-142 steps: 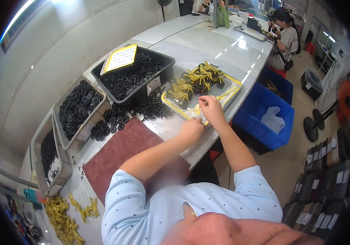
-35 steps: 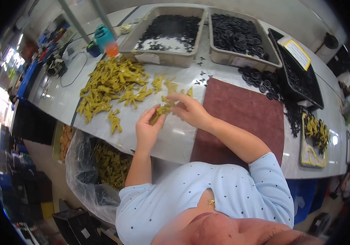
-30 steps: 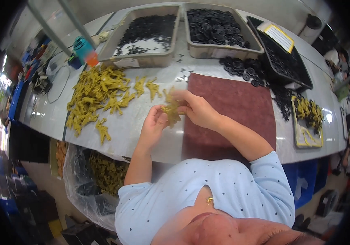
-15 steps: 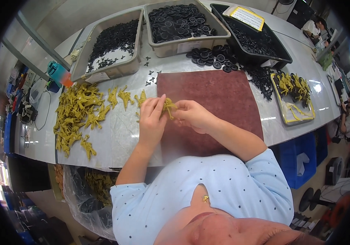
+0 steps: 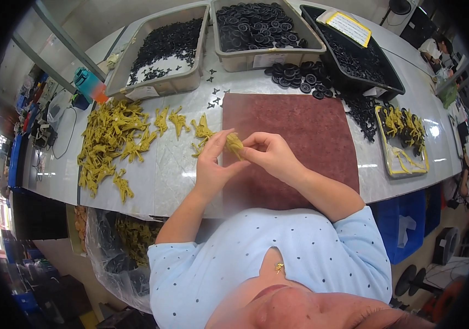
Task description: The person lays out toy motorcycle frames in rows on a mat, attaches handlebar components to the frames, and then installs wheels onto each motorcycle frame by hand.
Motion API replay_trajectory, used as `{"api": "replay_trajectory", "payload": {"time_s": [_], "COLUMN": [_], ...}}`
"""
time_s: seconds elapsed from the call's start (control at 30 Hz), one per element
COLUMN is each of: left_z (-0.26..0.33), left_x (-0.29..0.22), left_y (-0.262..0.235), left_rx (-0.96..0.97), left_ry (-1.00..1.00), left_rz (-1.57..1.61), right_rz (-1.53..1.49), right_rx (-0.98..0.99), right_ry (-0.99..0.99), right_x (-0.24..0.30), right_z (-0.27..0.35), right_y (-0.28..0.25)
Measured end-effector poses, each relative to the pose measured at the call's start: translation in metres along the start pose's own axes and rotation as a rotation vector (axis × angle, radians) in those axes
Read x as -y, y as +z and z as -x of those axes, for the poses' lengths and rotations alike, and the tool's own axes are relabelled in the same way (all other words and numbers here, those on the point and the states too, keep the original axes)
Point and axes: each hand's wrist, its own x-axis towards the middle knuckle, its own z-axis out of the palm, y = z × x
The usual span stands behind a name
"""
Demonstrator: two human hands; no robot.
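Between my two hands is a small olive-yellow moulded plastic figure piece (image 5: 235, 143), held above the left edge of a dark red mat (image 5: 300, 137). My right hand (image 5: 274, 158) pinches it between thumb and fingers. My left hand (image 5: 212, 169) curves round its other side, fingertips against it and thumb reaching towards my right hand. Part of the piece is hidden by the fingers. Just beyond my left hand lie loose pieces of the same kind (image 5: 202, 129). Further left is a large heap of them (image 5: 108, 131).
Along the back stand a grey bin (image 5: 163, 86) of small black parts, a grey bin (image 5: 270, 59) of black wheels and a black bin (image 5: 379, 85). Loose black wheels (image 5: 295, 77) lie before them. A yellow-rimmed tray (image 5: 408, 169) holds wheeled yellow pieces at right. A bottle (image 5: 87, 82) stands left.
The yellow piece has been turned between my fingers. My left hand's fingers have loosened and spread from around it, while the right hand keeps its pinch. The whole view has shifted slightly.
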Motion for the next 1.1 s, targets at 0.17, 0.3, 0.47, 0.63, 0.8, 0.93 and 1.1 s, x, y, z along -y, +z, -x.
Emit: {"api": "replay_trajectory", "payload": {"time_s": [0.17,0.3,0.47,0.63,0.8,0.93,1.1], "left_z": [0.001,-0.004,-0.023,-0.014,-0.017,-0.018,-0.016], "left_x": [-0.005,0.001,0.039,0.060,0.064,0.094,0.111], "left_y": [-0.004,-0.012,-0.068,-0.048,-0.059,-0.103,-0.150], "left_rx": [-0.061,-0.084,-0.422,0.091,0.111,-0.187,-0.185], "left_ry": [0.009,0.057,-0.102,-0.262,-0.281,-0.416,-0.674], "left_rz": [-0.007,-0.001,0.065,-0.684,-0.708,-1.021,-1.221], "right_rz": [-0.013,0.001,-0.179,-0.374,0.109,0.718,1.136], "right_rx": [-0.005,-0.024,-0.227,-0.133,-0.158,-0.251,-0.520], "right_ry": [-0.017,-0.117,0.099,0.366,0.499,0.160,-0.139], "right_x": [-0.002,-0.004,-0.026,-0.062,-0.060,-0.068,-0.062], "right_z": [-0.001,-0.008,-0.047,-0.090,-0.107,-0.107,-0.098], "right_y": [0.007,0.008,-0.059,-0.093,-0.081,-0.078,-0.062]}}
